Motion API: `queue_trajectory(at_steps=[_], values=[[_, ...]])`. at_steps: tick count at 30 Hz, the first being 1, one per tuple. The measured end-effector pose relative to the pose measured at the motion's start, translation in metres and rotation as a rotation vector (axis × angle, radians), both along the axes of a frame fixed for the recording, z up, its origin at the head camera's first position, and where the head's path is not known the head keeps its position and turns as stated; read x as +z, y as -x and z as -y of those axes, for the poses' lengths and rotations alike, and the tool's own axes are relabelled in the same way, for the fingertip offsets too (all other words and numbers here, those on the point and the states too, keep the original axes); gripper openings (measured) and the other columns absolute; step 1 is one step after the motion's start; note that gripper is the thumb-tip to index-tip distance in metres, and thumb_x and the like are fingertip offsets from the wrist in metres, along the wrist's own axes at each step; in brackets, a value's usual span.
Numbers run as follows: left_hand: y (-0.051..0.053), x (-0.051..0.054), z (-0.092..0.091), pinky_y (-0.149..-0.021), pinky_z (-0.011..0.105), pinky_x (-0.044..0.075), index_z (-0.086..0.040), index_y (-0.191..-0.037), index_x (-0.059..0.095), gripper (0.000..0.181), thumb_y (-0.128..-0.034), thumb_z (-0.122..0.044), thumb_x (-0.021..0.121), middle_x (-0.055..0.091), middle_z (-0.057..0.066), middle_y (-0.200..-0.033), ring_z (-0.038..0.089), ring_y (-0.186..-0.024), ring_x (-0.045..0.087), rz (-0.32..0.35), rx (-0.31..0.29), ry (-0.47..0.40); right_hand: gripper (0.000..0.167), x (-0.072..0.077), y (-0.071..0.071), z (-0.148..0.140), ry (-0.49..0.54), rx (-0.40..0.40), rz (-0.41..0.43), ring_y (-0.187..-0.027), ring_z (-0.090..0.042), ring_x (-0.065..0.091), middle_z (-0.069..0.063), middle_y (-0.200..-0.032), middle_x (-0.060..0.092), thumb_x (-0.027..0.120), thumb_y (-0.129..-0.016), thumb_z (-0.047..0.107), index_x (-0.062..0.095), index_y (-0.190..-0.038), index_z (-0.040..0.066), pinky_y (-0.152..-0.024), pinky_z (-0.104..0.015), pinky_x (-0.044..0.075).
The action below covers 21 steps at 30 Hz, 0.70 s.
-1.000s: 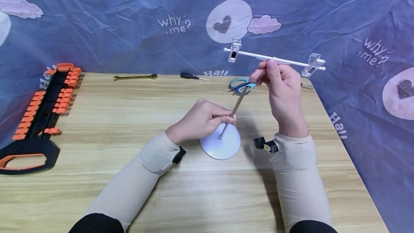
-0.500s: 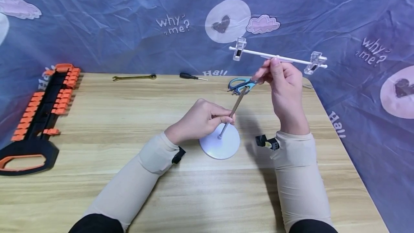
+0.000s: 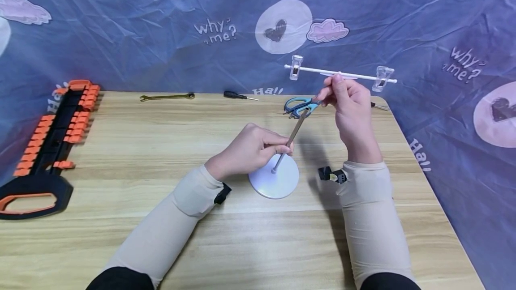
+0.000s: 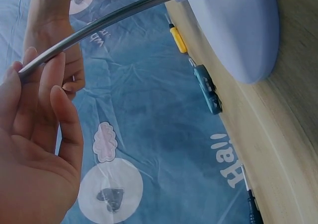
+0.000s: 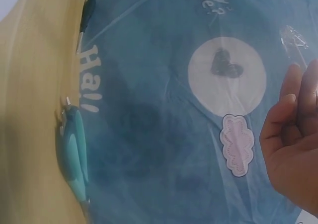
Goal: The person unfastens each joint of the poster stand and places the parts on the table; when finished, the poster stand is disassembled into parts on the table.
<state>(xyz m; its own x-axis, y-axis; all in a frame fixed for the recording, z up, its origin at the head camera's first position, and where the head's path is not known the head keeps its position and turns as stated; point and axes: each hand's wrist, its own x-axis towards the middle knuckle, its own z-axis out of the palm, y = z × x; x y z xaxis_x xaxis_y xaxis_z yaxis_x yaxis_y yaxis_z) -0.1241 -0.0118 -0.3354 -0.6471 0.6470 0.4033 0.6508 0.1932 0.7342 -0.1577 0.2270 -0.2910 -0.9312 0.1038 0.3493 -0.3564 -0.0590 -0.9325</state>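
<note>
My left hand pinches a slim metal pole between thumb and fingers. That pole rises, tilted in the head view, from a round white base resting on the table. Up and to the right, my right hand pinches a thin white rod near its middle. A clear plastic clip sits near the rod's left end, another clear clip near its right end. The rod and the pole are apart. In the right wrist view the rod is mostly hidden; one clear clip shows past the fingertips.
Along the table's back edge lie a wrench, a black screwdriver, blue scissors and a tool partly behind my right hand. A black and orange rack lies at the left. Patterned blue cloth hangs behind.
My right hand went slightly right, then came back left with the rod, which now looks more level and a little lower on its left end. My left hand and the base have stayed put.
</note>
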Motion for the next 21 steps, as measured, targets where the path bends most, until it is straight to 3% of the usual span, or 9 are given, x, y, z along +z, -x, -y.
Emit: queue_trajectory(at_steps=[9, 21], values=[[-0.001, 0.001, -0.001, -0.084, 0.019, 0.058, -0.011, -0.109, 0.085, 0.014, -0.0987, -0.012, 0.076, 0.083, -0.004, -0.097, 0.002, -0.097, 0.076, 0.006, 0.007, 0.004, 0.028, -0.004, 0.006, -0.003, -0.088, -0.133, 0.132, -0.058, -0.006, 0.065, 0.006, -0.060, 0.070, 0.057, -0.111, 0.026, 0.072, -0.093, 0.011, -0.058, -0.021, 0.048], [-0.001, 0.001, -0.001, -0.083, 0.020, 0.058, -0.012, -0.108, 0.085, 0.014, -0.0991, -0.011, 0.075, 0.083, -0.005, -0.096, 0.001, -0.097, 0.075, 0.017, 0.007, 0.012, 0.030, -0.012, 0.012, -0.008, -0.101, -0.150, 0.217, -0.059, -0.006, 0.065, 0.007, -0.062, 0.071, 0.049, -0.113, 0.028, 0.064, -0.095, 0.010, -0.059, -0.021, 0.049]])
